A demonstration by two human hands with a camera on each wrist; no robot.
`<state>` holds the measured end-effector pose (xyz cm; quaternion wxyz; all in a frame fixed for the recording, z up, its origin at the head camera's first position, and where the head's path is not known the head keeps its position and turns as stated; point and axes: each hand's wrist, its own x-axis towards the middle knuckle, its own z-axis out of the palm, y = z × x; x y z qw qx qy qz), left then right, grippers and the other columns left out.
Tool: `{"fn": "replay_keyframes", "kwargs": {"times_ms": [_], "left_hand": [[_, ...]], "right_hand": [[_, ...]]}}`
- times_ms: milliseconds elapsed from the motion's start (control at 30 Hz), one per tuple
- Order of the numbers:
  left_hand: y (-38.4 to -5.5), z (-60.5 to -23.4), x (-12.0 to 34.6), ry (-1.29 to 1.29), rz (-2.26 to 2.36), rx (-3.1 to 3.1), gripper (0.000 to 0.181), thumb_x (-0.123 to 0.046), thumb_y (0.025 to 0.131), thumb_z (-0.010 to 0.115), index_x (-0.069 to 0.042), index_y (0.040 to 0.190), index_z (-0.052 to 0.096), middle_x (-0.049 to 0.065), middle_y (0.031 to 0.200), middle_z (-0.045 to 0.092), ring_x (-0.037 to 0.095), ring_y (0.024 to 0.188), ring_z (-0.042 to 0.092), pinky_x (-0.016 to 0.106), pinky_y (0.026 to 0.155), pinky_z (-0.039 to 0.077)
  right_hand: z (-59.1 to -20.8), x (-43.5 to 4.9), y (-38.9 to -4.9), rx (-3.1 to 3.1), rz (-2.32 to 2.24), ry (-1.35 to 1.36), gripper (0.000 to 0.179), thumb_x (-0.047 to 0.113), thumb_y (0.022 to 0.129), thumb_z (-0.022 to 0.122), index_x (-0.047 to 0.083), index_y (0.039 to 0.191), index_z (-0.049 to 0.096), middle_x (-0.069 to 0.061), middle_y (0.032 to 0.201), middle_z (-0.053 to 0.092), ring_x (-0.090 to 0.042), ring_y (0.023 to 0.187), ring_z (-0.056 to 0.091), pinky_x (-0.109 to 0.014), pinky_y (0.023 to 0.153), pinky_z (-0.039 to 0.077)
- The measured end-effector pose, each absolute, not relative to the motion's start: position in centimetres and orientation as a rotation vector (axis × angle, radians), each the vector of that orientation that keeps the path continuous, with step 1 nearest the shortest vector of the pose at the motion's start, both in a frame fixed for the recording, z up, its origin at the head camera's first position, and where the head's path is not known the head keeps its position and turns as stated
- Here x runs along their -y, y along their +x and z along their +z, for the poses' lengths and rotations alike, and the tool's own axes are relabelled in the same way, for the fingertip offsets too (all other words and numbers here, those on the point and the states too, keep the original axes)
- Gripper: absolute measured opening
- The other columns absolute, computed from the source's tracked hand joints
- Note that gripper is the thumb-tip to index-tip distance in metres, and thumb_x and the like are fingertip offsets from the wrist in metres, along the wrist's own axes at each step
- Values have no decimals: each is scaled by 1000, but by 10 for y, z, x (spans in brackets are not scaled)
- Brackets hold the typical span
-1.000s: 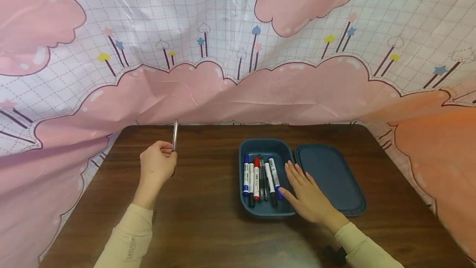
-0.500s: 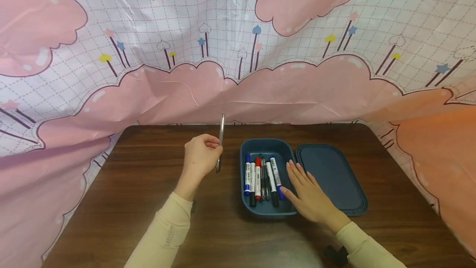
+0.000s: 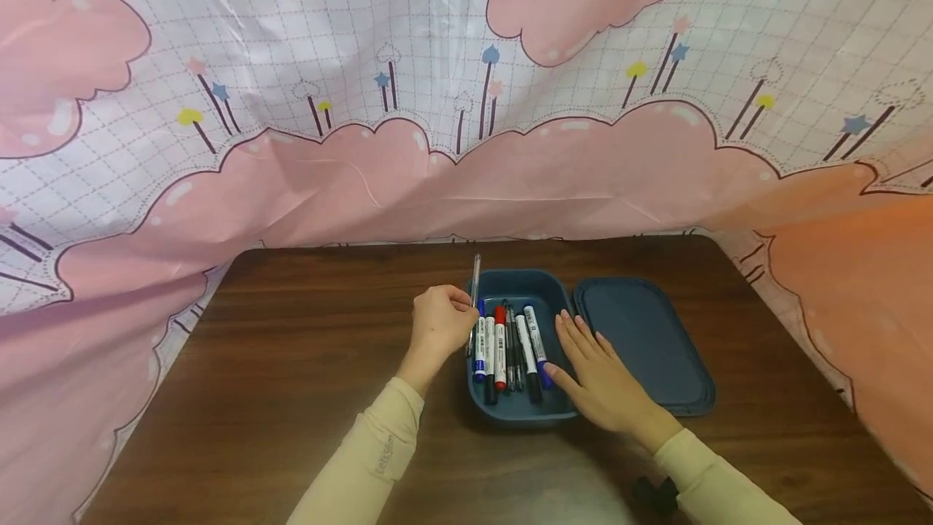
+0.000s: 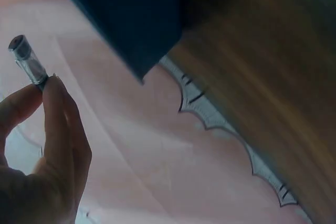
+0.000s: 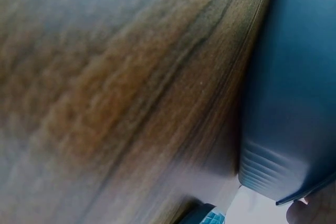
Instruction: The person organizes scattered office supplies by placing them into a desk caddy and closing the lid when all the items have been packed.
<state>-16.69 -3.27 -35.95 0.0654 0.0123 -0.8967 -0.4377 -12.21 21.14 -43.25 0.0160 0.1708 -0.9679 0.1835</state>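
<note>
My left hand (image 3: 441, 322) pinches a clear-barrelled pen (image 3: 476, 282) between thumb and fingers, held over the left rim of a dark blue box (image 3: 521, 414). In the left wrist view one end of the pen (image 4: 29, 60) sticks up past the fingertips, beside the box wall (image 4: 126, 14). Inside the box lie a red-capped marker (image 3: 500, 347), blue and black markers, and several slim dark pens (image 3: 514, 351), all lengthwise. My right hand (image 3: 601, 379) rests with straight fingers along the box's right rim. The right wrist view shows the box's outer side (image 5: 294, 93).
A flat dark blue lid (image 3: 645, 343) lies on the brown wooden table (image 3: 313, 428), just right of the box. A patterned pink and white curtain (image 3: 408, 177) hangs behind the table. A small black object (image 3: 656, 497) sits by the right sleeve.
My left hand has moved right with the pen, from the table's left side to the box's left rim. The right hand has stayed against the box.
</note>
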Motion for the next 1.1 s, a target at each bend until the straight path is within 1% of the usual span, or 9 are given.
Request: {"fn": "replay_keyframes", "kwargs": {"times_ms": [167, 300, 600, 633, 700, 800, 867, 967, 1100], "left_hand": [[-171, -373, 18, 45, -1324, 2740, 12, -15, 79, 72, -5, 86, 73, 6, 80, 74, 23, 78, 67, 33, 67, 56], [-173, -385, 9, 33, -1295, 2751, 10, -14, 78, 72, -6, 82, 73, 4, 77, 73, 22, 77, 66, 33, 67, 55], [-168, -400, -8, -24, -1306, 2771, 3, -7, 73, 72, -5, 75, 71, 7, 75, 72, 22, 71, 66, 32, 60, 54], [-167, -401, -10, -19, -1293, 2773, 3, -6, 73, 71, -5, 72, 69, 6, 73, 71, 21, 69, 64, 31, 58, 53], [-167, -402, -13, -2, -1294, 2786, 13, -5, 74, 70, -8, 64, 63, 3, 67, 65, 17, 62, 58, 28, 52, 48], [-166, -405, -17, 0, -1322, 2816, 33, -3, 75, 68, -12, 52, 47, -2, 53, 47, 12, 50, 43, 24, 41, 34], [-165, -407, -19, 13, -1351, 2839, 41, -2, 77, 66, -15, 49, 38, -5, 49, 36, 11, 46, 35, 22, 38, 27], [-165, -411, -21, 10, -1340, 2859, 45, -1, 78, 64, -16, 47, 34, -5, 45, 28, 11, 42, 32, 22, 34, 26], [-166, -415, -23, -6, -1285, 2871, 43, 0, 78, 64, -14, 47, 38, -5, 43, 31, 13, 43, 37, 24, 36, 32]], "right_hand": [[-428, -212, -122, 3021, 570, 519, 76, 54, 99, 40, 10, 155, 15, -9, 164, 10, -31, 152, 6, -61, 117, 12], [-425, -211, -121, 3013, 577, 520, 75, 53, 99, 41, 9, 155, 16, -10, 164, 12, -33, 152, 8, -61, 117, 12], [-426, -209, -122, 3022, 560, 518, 75, 54, 99, 40, 9, 155, 17, -9, 164, 12, -31, 152, 8, -60, 117, 12], [-426, -209, -122, 3021, 559, 519, 75, 54, 99, 39, 9, 155, 17, -9, 164, 12, -31, 152, 8, -60, 117, 12], [-427, -210, -123, 3019, 553, 519, 76, 56, 99, 37, 10, 155, 17, -9, 164, 12, -31, 152, 8, -60, 117, 12], [-428, -210, -124, 3015, 549, 519, 77, 57, 98, 37, 10, 155, 16, -9, 164, 12, -32, 152, 8, -60, 117, 12], [-429, -209, -124, 3010, 553, 521, 77, 56, 98, 39, 10, 155, 17, -10, 164, 13, -33, 151, 9, -61, 117, 12], [-430, -209, -123, 3003, 560, 524, 76, 55, 98, 40, 9, 155, 19, -10, 163, 14, -33, 151, 10, -61, 117, 13], [-431, -208, -123, 3025, 560, 512, 77, 58, 98, 38, 10, 155, 17, -8, 164, 13, -31, 152, 8, -61, 118, 12]]}}
